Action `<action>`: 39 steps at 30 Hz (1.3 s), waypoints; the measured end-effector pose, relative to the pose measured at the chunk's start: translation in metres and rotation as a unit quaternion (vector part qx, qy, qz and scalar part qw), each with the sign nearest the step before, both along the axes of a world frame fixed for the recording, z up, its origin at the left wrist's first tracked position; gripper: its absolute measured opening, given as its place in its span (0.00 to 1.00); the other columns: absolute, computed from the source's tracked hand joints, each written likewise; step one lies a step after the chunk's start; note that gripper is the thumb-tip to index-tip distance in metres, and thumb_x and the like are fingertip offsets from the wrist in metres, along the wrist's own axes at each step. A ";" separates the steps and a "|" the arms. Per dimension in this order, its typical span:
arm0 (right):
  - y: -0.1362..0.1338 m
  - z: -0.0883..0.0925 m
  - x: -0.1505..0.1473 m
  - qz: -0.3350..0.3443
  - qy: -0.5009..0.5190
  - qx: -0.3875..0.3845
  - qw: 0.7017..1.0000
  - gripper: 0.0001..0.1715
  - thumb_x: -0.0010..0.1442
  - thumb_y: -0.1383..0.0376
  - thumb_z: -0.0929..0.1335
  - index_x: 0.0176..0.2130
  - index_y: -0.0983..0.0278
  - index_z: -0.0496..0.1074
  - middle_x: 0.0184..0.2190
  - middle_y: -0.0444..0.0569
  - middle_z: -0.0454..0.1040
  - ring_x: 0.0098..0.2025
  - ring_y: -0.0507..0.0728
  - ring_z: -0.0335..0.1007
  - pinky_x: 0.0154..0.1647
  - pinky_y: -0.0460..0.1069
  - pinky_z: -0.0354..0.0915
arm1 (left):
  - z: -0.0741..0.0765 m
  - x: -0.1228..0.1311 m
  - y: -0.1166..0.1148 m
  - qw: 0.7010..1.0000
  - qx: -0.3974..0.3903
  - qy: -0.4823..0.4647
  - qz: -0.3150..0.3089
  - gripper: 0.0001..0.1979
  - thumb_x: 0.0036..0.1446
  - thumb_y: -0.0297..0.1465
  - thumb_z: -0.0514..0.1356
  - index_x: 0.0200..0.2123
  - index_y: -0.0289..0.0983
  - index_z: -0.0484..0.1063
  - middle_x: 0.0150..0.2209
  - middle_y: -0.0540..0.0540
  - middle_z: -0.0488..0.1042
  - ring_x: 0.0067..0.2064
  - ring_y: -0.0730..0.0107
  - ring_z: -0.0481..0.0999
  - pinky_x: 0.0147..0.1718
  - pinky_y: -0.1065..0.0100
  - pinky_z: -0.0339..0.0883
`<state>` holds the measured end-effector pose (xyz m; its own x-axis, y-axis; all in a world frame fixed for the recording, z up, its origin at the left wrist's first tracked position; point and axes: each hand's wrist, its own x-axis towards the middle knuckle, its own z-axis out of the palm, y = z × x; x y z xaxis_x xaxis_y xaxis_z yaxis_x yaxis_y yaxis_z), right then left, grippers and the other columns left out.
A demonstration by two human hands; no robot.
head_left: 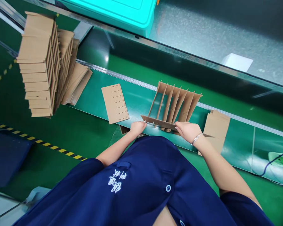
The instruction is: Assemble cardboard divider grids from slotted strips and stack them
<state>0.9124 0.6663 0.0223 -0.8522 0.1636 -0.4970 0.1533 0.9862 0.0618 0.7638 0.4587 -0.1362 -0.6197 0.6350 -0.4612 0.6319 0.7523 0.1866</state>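
In front of me on the green work surface stands a cardboard divider grid (173,100), a row of upright panels slotted into a long strip at the back. Along its near side runs another cardboard divider strip (159,121), held at both ends. My left hand (138,127) pinches the strip's left end. At the right end, the fingers of my right hand (189,131), which has a bracelet at the wrist, close on the same strip. Whether every slot of the near strip is seated on the panels I cannot tell. A flat slotted cardboard sheet (115,103) lies left of the grid.
Assembled cardboard dividers (37,69) are stacked high at the left, with loose sheets (76,83) leaning beside them. More flat cardboard (217,128) lies right of the grid. Beyond the rail are a turquoise bin (113,12) and a white block (238,62). A cable (271,161) trails at right.
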 end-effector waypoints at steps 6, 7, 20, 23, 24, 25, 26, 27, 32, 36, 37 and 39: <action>-0.005 -0.007 -0.005 0.006 -0.006 -0.002 1.000 0.17 0.66 0.62 0.53 0.42 0.61 0.66 0.36 0.51 0.75 0.37 0.56 0.71 0.26 0.45 0.54 | 0.003 0.000 0.003 1.000 0.016 0.014 -0.004 0.21 0.61 0.35 0.43 0.38 0.34 0.75 0.37 0.37 0.77 0.41 0.56 0.75 0.36 0.63 0.64; -0.006 -0.008 -0.006 0.007 -0.009 -0.003 1.000 0.16 0.66 0.63 0.53 0.42 0.61 0.66 0.36 0.51 0.75 0.38 0.56 0.71 0.26 0.46 0.55 | 0.004 0.000 0.003 1.000 0.018 0.014 -0.004 0.20 0.61 0.34 0.43 0.39 0.34 0.74 0.38 0.37 0.76 0.41 0.56 0.75 0.36 0.63 0.64; 0.005 -0.011 0.005 -0.016 0.013 -0.049 0.999 0.18 0.65 0.63 0.57 0.51 0.61 0.64 0.44 0.51 0.73 0.45 0.57 0.68 0.36 0.47 0.61 | 0.023 0.028 0.021 0.991 0.023 -0.093 -0.098 0.19 0.61 0.41 0.47 0.42 0.38 0.72 0.38 0.40 0.76 0.42 0.58 0.75 0.36 0.66 0.65; 0.005 -0.010 0.006 -0.023 -0.011 -0.052 0.998 0.17 0.65 0.63 0.55 0.49 0.60 0.66 0.42 0.50 0.74 0.44 0.56 0.69 0.33 0.47 0.61 | 0.012 0.037 0.040 0.991 0.009 -0.097 -0.096 0.22 0.61 0.42 0.47 0.44 0.33 0.71 0.37 0.35 0.76 0.41 0.55 0.76 0.37 0.63 0.67; 0.004 -0.009 0.006 -0.022 -0.017 -0.050 0.998 0.17 0.66 0.63 0.55 0.47 0.60 0.66 0.42 0.50 0.74 0.43 0.56 0.69 0.32 0.47 0.61 | 0.009 0.038 0.046 0.992 0.006 -0.091 -0.089 0.22 0.62 0.41 0.46 0.43 0.31 0.71 0.37 0.34 0.76 0.41 0.54 0.76 0.37 0.62 0.67; 0.004 -0.009 0.006 -0.021 -0.022 -0.048 0.998 0.17 0.66 0.63 0.55 0.46 0.60 0.67 0.41 0.50 0.74 0.43 0.56 0.69 0.31 0.46 0.60 | 0.006 0.039 0.050 0.993 0.003 -0.084 -0.082 0.21 0.62 0.39 0.45 0.43 0.30 0.71 0.36 0.33 0.76 0.40 0.54 0.76 0.37 0.61 0.68; 0.004 -0.008 0.006 -0.018 -0.025 -0.045 0.999 0.16 0.66 0.63 0.55 0.46 0.61 0.67 0.40 0.50 0.75 0.43 0.57 0.69 0.30 0.46 0.60 | 0.004 0.040 0.052 0.994 0.001 -0.078 -0.076 0.21 0.63 0.37 0.45 0.43 0.29 0.71 0.35 0.33 0.76 0.40 0.54 0.76 0.37 0.61 0.68; 0.004 -0.008 0.006 -0.015 -0.028 -0.042 0.999 0.16 0.66 0.63 0.55 0.45 0.61 0.67 0.40 0.50 0.75 0.43 0.57 0.69 0.30 0.46 0.60 | 0.003 0.040 0.053 0.995 -0.003 -0.072 -0.070 0.21 0.63 0.35 0.44 0.42 0.28 0.71 0.35 0.32 0.76 0.40 0.55 0.77 0.37 0.61 0.68; 0.004 -0.008 0.006 -0.011 -0.039 -0.031 0.999 0.15 0.66 0.64 0.54 0.44 0.62 0.66 0.39 0.52 0.75 0.42 0.57 0.69 0.30 0.46 0.60 | 0.001 0.036 0.048 0.998 -0.025 -0.047 -0.035 0.21 0.63 0.32 0.44 0.39 0.27 0.74 0.35 0.32 0.76 0.39 0.55 0.77 0.37 0.60 0.69; 0.003 -0.009 0.005 -0.002 -0.028 -0.032 0.999 0.14 0.66 0.65 0.55 0.44 0.62 0.66 0.39 0.52 0.75 0.42 0.57 0.69 0.29 0.46 0.59 | 0.001 0.033 0.045 0.999 -0.022 -0.035 -0.032 0.22 0.63 0.33 0.43 0.41 0.27 0.74 0.35 0.31 0.76 0.40 0.54 0.77 0.38 0.59 0.68; 0.003 -0.009 0.005 0.001 -0.026 -0.034 0.999 0.14 0.66 0.65 0.55 0.43 0.62 0.66 0.39 0.52 0.75 0.42 0.57 0.69 0.29 0.46 0.59 | 0.001 0.032 0.045 0.999 -0.021 -0.033 -0.033 0.22 0.63 0.33 0.43 0.41 0.27 0.74 0.35 0.31 0.76 0.40 0.54 0.77 0.38 0.59 0.68; 0.003 -0.010 0.004 0.006 -0.026 -0.036 0.999 0.13 0.66 0.65 0.55 0.43 0.63 0.66 0.39 0.52 0.75 0.41 0.57 0.69 0.29 0.45 0.59 | 0.005 0.031 0.044 0.999 -0.024 -0.033 -0.030 0.22 0.63 0.33 0.43 0.40 0.27 0.74 0.35 0.31 0.76 0.40 0.54 0.76 0.38 0.59 0.68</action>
